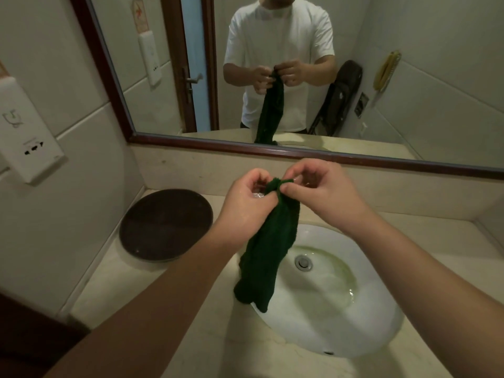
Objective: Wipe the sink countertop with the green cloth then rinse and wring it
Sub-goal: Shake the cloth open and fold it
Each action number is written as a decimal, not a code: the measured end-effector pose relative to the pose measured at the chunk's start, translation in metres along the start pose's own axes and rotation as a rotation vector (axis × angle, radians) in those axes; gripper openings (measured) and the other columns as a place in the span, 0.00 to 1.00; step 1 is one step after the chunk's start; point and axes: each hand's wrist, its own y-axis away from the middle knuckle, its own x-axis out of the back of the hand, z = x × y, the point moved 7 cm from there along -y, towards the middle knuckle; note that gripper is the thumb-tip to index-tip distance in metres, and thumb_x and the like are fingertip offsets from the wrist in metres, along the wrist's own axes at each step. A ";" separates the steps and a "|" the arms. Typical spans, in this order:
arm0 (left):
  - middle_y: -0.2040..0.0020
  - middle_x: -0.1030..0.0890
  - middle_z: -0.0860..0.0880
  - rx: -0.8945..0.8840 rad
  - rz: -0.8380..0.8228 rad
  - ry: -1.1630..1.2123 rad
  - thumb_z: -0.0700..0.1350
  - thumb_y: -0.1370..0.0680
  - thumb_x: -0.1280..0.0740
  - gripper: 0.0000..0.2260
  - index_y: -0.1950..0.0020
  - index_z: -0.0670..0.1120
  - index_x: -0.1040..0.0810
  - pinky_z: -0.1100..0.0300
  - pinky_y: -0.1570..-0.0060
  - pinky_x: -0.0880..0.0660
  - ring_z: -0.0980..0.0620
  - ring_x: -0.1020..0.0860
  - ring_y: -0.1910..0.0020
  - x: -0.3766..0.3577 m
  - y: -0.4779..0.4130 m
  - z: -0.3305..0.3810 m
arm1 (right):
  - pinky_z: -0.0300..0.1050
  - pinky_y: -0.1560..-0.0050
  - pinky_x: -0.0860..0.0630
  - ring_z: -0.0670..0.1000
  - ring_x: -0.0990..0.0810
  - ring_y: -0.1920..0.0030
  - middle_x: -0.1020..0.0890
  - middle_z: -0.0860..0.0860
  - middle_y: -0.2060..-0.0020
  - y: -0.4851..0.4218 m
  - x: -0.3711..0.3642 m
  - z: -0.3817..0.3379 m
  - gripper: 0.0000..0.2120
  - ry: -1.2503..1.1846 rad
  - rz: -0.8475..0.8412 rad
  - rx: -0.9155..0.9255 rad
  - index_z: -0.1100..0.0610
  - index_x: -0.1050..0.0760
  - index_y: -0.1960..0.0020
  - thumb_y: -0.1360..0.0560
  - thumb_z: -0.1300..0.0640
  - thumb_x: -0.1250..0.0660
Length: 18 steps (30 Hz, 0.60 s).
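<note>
Green cloth (268, 249): dark green, terry-like, bunched lengthwise and hanging straight down from the two hands, held above the left part of the sink; its lower end dangles over the basin's left rim, and whether it touches the rim cannot be told.

Left hand (246, 205): fingers curled closed, pinching the cloth's upper end from the left side; skin looks wet.

Right hand (317, 190): fingers curled, thumb and forefinger nipped onto the cloth's top edge from the right, touching the left hand's fingertips at the cloth.

Sink (368, 331): white oval basin set into the countertop, right of centre; a greenish film of water lies around the metal drain (303, 262) in the bowl.

Countertop (207, 339): pale beige stone, running from the left wall to the right edge of view, with a low upstand along its back edge.

Round lid (165, 224): dark brown disc lying flat near the back-left corner of the countertop, well apart from the sink.

Mirror (425, 85): brown-framed, above the back edge; it reflects the person in a white T-shirt holding the cloth.

Dispenser (28, 137): white box on the left wall.
</note>
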 end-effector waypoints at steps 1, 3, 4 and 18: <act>0.56 0.18 0.48 0.004 0.000 0.035 0.37 0.25 0.31 0.08 0.54 0.50 0.22 0.58 0.54 0.21 0.51 0.18 0.54 0.001 0.000 -0.001 | 0.40 0.62 0.25 0.49 0.25 0.65 0.20 0.56 0.65 0.001 0.000 0.001 0.03 -0.007 0.017 -0.016 0.60 0.20 0.57 0.29 0.65 0.27; 0.54 0.17 0.47 0.003 0.002 0.110 0.34 0.25 0.31 0.10 0.50 0.49 0.21 0.57 0.52 0.21 0.49 0.17 0.51 0.002 0.002 -0.003 | 0.33 0.65 0.28 0.46 0.26 0.66 0.20 0.55 0.65 0.003 -0.002 0.005 0.03 -0.017 0.056 -0.035 0.63 0.20 0.57 0.29 0.65 0.27; 0.54 0.16 0.47 0.000 0.019 0.132 0.33 0.25 0.32 0.10 0.50 0.48 0.20 0.57 0.52 0.21 0.49 0.17 0.51 0.002 0.004 -0.003 | 0.33 0.66 0.29 0.45 0.27 0.66 0.21 0.56 0.64 0.004 -0.002 0.007 0.03 -0.014 0.081 -0.045 0.63 0.20 0.57 0.30 0.64 0.27; 0.62 0.15 0.53 0.003 0.055 0.171 0.35 0.23 0.34 0.08 0.53 0.48 0.20 0.63 0.58 0.23 0.56 0.17 0.58 0.002 0.014 0.007 | 0.31 0.68 0.29 0.41 0.28 0.69 0.24 0.50 0.69 0.010 0.000 0.010 0.04 -0.042 0.187 -0.099 0.57 0.20 0.60 0.30 0.60 0.25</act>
